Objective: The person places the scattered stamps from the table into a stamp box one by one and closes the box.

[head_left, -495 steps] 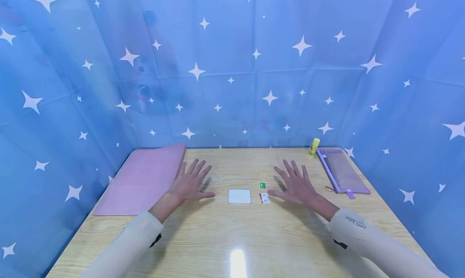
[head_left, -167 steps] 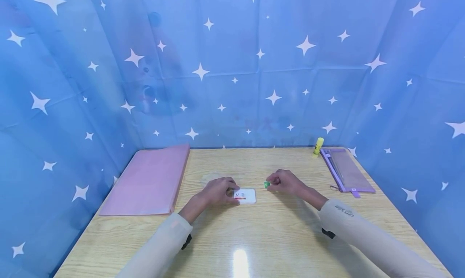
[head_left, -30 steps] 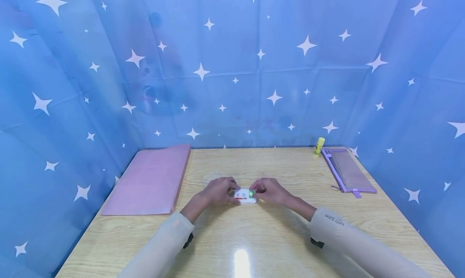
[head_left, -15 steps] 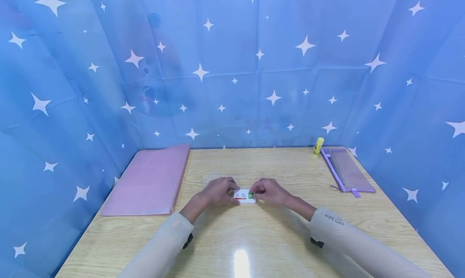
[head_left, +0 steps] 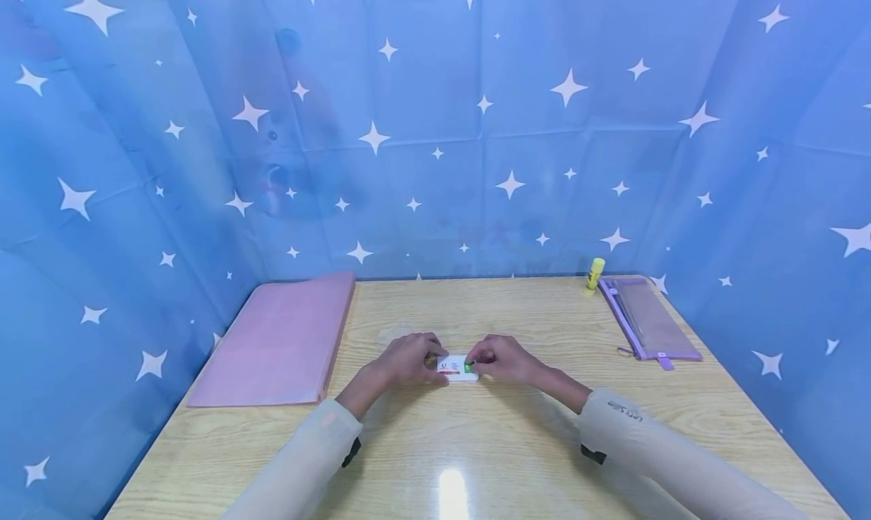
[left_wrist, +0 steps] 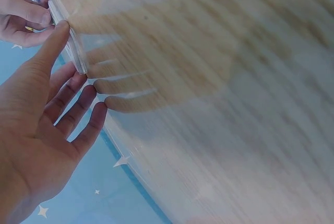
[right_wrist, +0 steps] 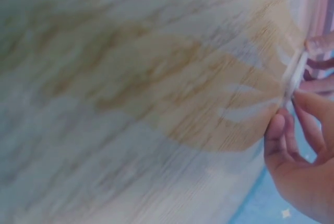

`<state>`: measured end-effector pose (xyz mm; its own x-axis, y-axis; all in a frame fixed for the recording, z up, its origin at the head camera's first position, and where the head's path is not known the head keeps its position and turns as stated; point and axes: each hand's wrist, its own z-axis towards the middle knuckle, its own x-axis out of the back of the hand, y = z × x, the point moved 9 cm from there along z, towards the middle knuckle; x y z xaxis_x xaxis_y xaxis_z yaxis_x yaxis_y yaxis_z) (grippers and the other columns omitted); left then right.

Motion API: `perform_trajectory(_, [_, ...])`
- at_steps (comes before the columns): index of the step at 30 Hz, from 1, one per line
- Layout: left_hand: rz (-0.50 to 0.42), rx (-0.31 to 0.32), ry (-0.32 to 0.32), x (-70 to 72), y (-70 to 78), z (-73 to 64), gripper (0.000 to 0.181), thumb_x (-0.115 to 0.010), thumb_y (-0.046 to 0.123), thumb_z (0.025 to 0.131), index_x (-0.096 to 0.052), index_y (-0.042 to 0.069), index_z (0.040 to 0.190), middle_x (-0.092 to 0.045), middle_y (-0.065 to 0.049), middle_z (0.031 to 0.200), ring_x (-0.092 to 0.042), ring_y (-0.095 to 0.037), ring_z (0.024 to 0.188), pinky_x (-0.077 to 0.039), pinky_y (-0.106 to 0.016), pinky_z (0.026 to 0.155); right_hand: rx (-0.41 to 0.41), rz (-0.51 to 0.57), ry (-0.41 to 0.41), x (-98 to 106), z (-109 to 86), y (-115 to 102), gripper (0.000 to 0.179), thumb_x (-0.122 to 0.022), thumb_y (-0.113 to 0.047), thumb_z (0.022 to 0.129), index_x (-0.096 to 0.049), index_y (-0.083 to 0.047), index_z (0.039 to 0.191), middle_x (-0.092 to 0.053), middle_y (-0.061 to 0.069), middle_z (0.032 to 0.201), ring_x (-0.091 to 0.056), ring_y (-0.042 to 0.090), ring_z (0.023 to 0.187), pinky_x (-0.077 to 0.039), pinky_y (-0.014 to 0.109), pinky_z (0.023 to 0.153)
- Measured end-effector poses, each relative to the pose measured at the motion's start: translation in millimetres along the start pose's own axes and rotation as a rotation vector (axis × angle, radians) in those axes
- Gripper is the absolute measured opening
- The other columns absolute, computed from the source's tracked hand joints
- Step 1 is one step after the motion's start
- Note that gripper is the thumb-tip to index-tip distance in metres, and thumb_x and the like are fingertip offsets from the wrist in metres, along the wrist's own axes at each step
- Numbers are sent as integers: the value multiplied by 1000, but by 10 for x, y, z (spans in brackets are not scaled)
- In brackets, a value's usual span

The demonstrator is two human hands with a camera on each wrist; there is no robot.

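Observation:
In the head view a small white rectangular slab [head_left: 462, 377] lies on the table between my hands. A printed label [head_left: 449, 366] with a red strip sits on its left part. My left hand [head_left: 406, 359] grips the slab's left end, thumb at the near edge and fingers at the far one. Its layered side [left_wrist: 77, 54] shows in the left wrist view. At the right end, my right hand [head_left: 506, 358] pinches a small green square sticker [head_left: 468, 368] against the slab, its fingertips partly covering it. The other fingers of that hand are curled.
A pink folder [head_left: 275, 342] lies on the left of the wooden table [head_left: 408, 444]. Back right are a yellow glue stick [head_left: 595, 275] and a purple zip pouch [head_left: 649, 320]. A blue star-patterned curtain [head_left: 435, 127] encloses the back and sides.
The label and green sticker, first lying on the table, are now at the slab. My right hand brought the sticker left onto the slab's right end; lately its fingertips shifted slightly over it.

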<state>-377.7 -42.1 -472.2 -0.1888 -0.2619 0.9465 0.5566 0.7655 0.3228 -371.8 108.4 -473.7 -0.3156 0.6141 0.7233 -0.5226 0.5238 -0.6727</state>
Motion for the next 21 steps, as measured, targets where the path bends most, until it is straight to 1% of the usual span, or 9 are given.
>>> perform_trajectory(10, [-2,-9,8,-6,-9,8,54,-85,45,86,-74,17,131,-67,1,131,-64,-17,112,-51,-34,93,2,19,-2,6,-4,1,10,-74,-3,94,-78,-1,103,-65,9,98,-62,10,73,-48,20,61])
perform_trajectory(14, [-5,-10,9,-6,-11,11,54,-85,46,86,-74,17,131,-67,1,130,-64,-16,113,-51,-34,94,-3,15,6,13,-9,4,10,-75,-4,93,-78,-2,102,-64,9,97,-60,11,72,-46,20,61])
perform_trajectory(21, [-12,-11,13,-17,-20,13,54,-85,45,86,-74,18,130,-68,1,129,-64,-15,110,-52,-33,92,-7,6,9,15,-11,-8,9,-75,-4,93,-78,-2,102,-65,10,96,-57,9,70,-45,20,61])
